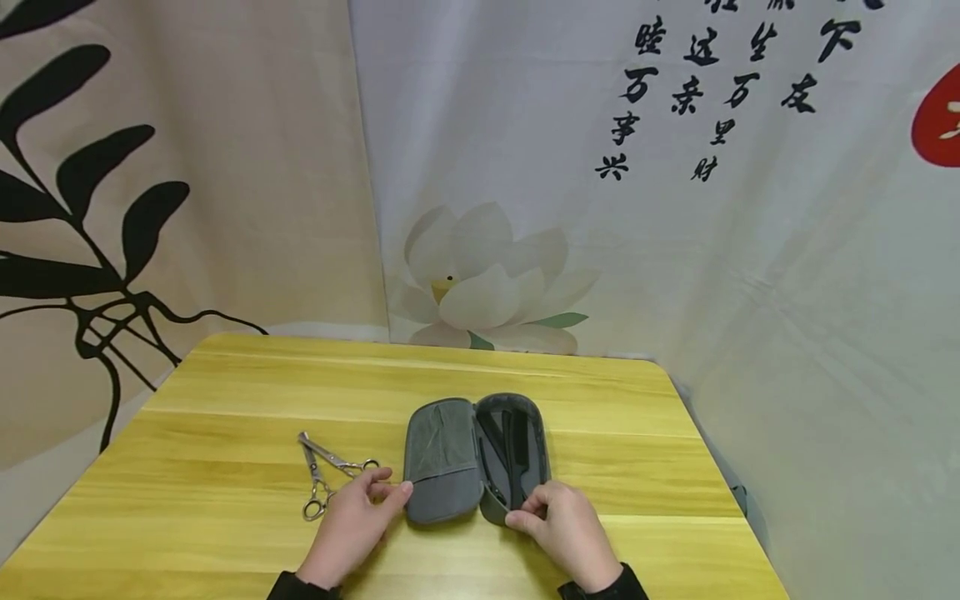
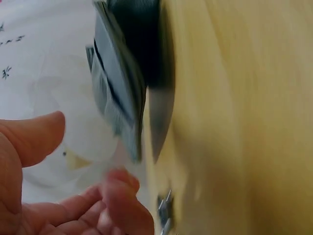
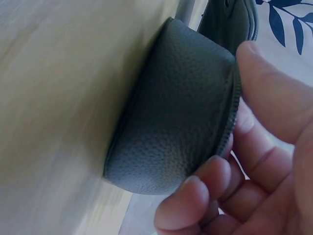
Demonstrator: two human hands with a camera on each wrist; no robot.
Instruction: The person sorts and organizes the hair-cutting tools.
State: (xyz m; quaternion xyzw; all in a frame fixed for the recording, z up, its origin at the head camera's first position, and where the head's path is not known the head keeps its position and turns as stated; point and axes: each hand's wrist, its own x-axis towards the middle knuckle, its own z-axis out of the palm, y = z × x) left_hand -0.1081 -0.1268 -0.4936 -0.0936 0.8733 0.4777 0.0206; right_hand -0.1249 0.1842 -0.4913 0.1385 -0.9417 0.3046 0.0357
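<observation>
A grey zip case (image 1: 444, 500) lies unfolded on the table, its flat pocketed half to the left and its deeper half to the right. Inside the deeper half sit a black comb (image 1: 517, 446) and other dark slim tools. My right hand (image 1: 564, 525) holds the near rim of that half; in the right wrist view the thumb and fingertips lie along the zipper of the case (image 3: 171, 112). Beside the flat half is my left hand (image 1: 356, 521), thumb and fingers apart with nothing between them. Steel hairdressing scissors (image 1: 330, 454) lie spread just beyond the left hand.
The yellow wood-grain table (image 1: 637, 467) has rounded far corners. Behind it and along the sides hang printed cloth curtains (image 1: 525, 125) with a lotus, dark leaves and writing.
</observation>
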